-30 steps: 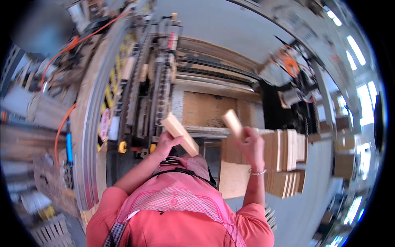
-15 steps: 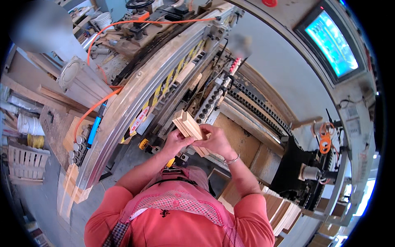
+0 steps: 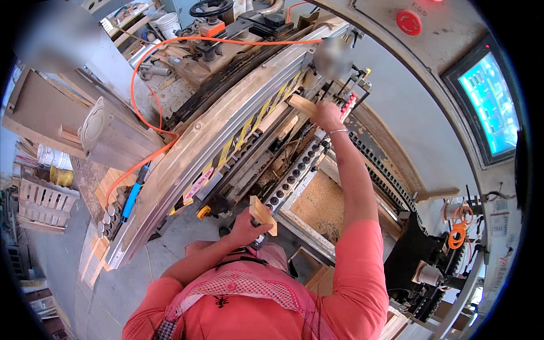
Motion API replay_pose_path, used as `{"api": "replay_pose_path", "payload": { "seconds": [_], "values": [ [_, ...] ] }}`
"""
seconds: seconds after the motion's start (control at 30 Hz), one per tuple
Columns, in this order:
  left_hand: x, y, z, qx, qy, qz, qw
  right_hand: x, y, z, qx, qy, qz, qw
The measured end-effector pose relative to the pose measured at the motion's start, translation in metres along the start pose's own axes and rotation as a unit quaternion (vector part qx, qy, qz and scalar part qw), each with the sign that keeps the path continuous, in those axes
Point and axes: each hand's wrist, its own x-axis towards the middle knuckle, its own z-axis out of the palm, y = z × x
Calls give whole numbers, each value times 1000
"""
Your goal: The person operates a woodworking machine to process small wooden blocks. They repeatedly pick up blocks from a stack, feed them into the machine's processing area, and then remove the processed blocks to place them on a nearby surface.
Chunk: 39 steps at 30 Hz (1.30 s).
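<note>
Right hand [image 3: 327,116] has moved forward from the left hand [image 3: 248,226] in the head view, its fingers closed around a wood block [image 3: 301,105] above the machine [image 3: 299,165], toward its far edge; left fingers grip another block [image 3: 263,215] by the near edge.

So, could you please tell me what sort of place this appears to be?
Most likely a woodworking workshop: the left hand holds a short wooden block and the right hand a wooden piece, what looks like sawdust lies nearby, and a lit screen stands at upper right.
</note>
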Motion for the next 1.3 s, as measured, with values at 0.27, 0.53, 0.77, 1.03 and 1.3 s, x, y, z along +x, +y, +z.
{"api": "replay_pose_path", "payload": {
  "seconds": [0.27, 0.53, 0.77, 1.03, 1.3],
  "values": [
    [3, -5, 0, -5, -2, 31, 999, 14, -13, 22, -23, -23, -21, 999],
    [6, -2, 0, 11, -5, 36, 999, -1, -18, 13, -1, 10, 11, 1000],
    [7, -4, 1, -20, -25, 21, 999, -2, -13, 16, -20, 14, -12, 1000],
    [5, -6, 1, -2, -15, 4, 1000, -4, -21, 1, 3, -30, 13, 999],
    [5, -3, 1, 8, -19, -4, 1000, 2, -13, 10, 0, -19, -26, 999]
  ]
}}
